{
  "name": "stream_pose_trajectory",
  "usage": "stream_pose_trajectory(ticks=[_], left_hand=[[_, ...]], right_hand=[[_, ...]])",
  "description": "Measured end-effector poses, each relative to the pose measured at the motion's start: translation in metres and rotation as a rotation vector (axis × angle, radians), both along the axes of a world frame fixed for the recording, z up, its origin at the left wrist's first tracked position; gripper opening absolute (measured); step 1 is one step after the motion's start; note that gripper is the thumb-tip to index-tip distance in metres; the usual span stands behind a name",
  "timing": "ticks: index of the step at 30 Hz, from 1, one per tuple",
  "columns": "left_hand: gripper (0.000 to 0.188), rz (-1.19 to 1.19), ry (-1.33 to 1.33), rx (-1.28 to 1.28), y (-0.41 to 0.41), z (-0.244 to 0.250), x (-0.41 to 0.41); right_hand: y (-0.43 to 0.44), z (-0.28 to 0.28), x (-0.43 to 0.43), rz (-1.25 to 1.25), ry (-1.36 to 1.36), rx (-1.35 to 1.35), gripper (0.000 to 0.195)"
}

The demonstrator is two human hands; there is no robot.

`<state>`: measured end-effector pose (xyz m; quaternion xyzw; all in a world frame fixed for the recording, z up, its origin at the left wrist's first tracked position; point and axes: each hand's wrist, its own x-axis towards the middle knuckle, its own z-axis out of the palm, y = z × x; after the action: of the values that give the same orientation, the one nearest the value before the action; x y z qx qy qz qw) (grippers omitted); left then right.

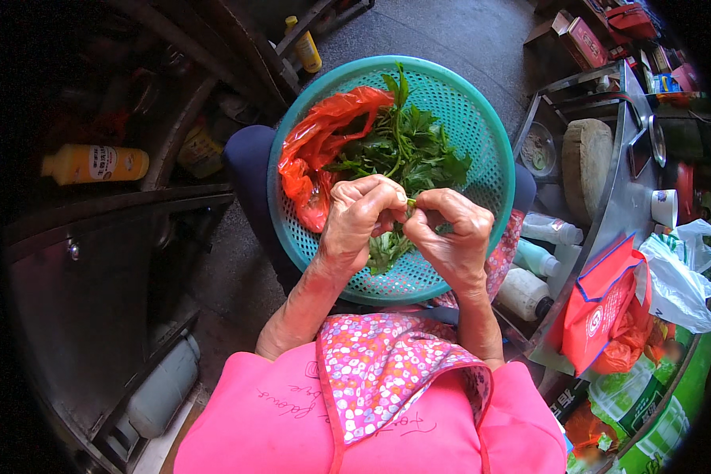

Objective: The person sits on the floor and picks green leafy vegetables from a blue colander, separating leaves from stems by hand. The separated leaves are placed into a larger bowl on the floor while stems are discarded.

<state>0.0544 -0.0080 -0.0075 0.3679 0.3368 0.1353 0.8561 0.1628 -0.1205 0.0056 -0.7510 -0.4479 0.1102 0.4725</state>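
Note:
A round turquoise plastic colander basket (492,133) rests across my lap. Leafy greens (423,151) are heaped in its middle, with a red plastic bag (326,127) along the left side. Over the near part of the basket, my left hand (364,207) and my right hand (450,228) meet fingertip to fingertip. Between them they pinch a short green stem (412,202); most of it is hidden by the fingers. Below my hands lies a smaller bunch of paler leaves (388,252) on the basket's bottom.
On the right, a metal-framed table (610,178) holds a round wooden block (586,169) on its lower level. Several bottles (548,228) lie beside my right leg. A red bag (601,314) hangs near the table edge. Dark cabinets (89,308) and a yellow bottle (98,164) are at left.

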Motion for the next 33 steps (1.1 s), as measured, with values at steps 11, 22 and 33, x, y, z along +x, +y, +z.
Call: stream_pose_trajectory(ticks=[11, 22, 33], left_hand=[[0.018, -0.2, 0.154, 0.403, -0.004, -0.027, -0.011], [0.033, -0.599, 0.437, 1.0, -0.014, -0.03, -0.032], [0.027, -0.509, 0.257, 0.995, 0.001, -0.024, -0.02]], right_hand=[[0.005, 0.036, 0.086, -0.505, 0.028, 0.449, 0.006], [0.054, -0.045, 0.205, -0.442, -0.198, -0.068, 0.025], [0.098, -0.067, 0.08, 0.039, -0.268, -0.612, 0.033]])
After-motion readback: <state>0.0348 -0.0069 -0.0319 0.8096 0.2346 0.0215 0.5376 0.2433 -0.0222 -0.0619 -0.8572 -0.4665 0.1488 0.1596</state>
